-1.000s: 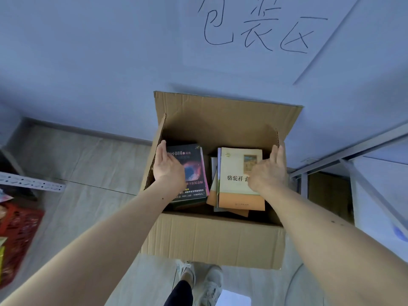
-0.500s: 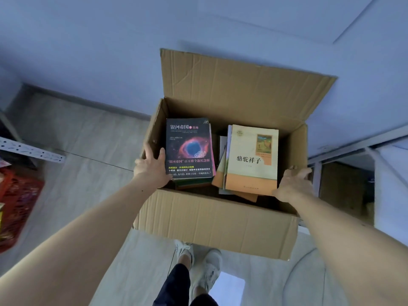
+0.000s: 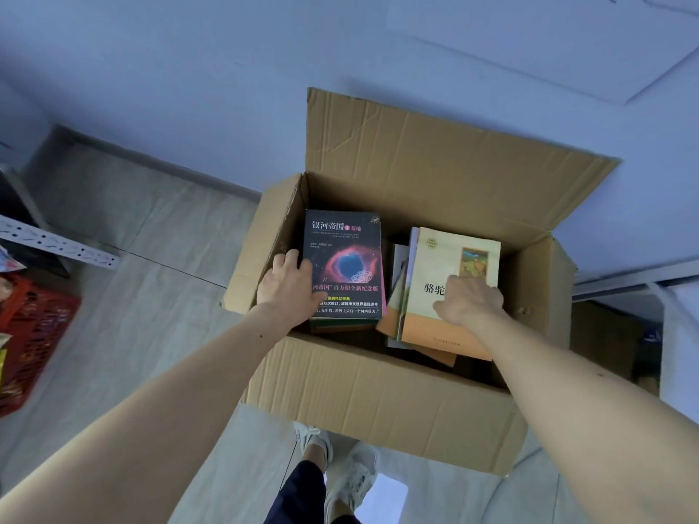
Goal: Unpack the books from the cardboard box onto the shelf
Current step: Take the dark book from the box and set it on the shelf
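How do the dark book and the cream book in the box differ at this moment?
The dark book has a black cover with a pink nebula picture; the cream book is pale with an orange band along its near edge. The dark book tops the left pile, the cream book the right pile, which looks more splayed. The left hand touches the dark book's left edge; the right hand lies on the cream book's cover. Both lie face up in the box.
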Available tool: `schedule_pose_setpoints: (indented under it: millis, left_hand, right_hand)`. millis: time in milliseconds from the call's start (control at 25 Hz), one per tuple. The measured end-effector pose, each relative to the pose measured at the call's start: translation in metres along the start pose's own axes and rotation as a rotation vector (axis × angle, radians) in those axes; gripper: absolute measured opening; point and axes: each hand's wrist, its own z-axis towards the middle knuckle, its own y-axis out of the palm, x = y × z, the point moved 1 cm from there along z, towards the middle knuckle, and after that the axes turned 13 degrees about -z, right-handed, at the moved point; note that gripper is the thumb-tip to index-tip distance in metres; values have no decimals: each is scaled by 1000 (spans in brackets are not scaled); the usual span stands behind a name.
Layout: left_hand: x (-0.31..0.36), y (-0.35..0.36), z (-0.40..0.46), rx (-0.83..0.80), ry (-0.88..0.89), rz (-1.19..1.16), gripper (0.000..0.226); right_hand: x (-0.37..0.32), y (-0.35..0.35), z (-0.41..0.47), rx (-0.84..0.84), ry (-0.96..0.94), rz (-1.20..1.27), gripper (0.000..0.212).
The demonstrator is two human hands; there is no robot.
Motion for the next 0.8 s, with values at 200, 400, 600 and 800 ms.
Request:
schedule_pose_setpoints:
  millis: [200,400,600,800]
  left_hand:
    - [-11,11,25,-196,-327,-418,75]
    - [-20,21,45,-362,-379,-620,37]
    - [-20,31,54,-390,-410,-705,40]
    - [-12,45,50,-338,-557,-923,39]
  right_hand:
    - [-84,-27,29,-60,-178,573,54]
    - [-121,-32,54,-66,-54,714,71]
    - [-131,-32,65,-21,36,655,60]
    - [-131,-33,72,-47,69,660,67]
